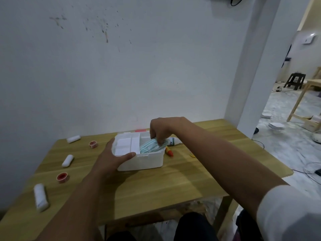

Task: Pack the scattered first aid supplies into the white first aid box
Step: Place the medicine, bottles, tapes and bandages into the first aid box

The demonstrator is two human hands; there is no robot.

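The white first aid box [147, 161] stands open at the middle of the wooden table, with a divided white tray in its left half. My left hand [112, 157] grips the box's front left corner, thumb over the rim. My right hand [160, 130] reaches in from the right and pinches a light blue surgical mask [150, 146], which lies partly inside the box's right compartment. Three white bandage rolls [40, 197] [68, 160] [73, 139] and two red tape rolls [62, 177] [93, 144] lie scattered on the table's left.
Right of the box lie a white bottle [174, 141], a small orange-red tube [169, 152] and a yellow bit [192, 155]. Something pink [140, 130] shows behind the box. A white wall runs along the table's far edge. My knees are under the front edge.
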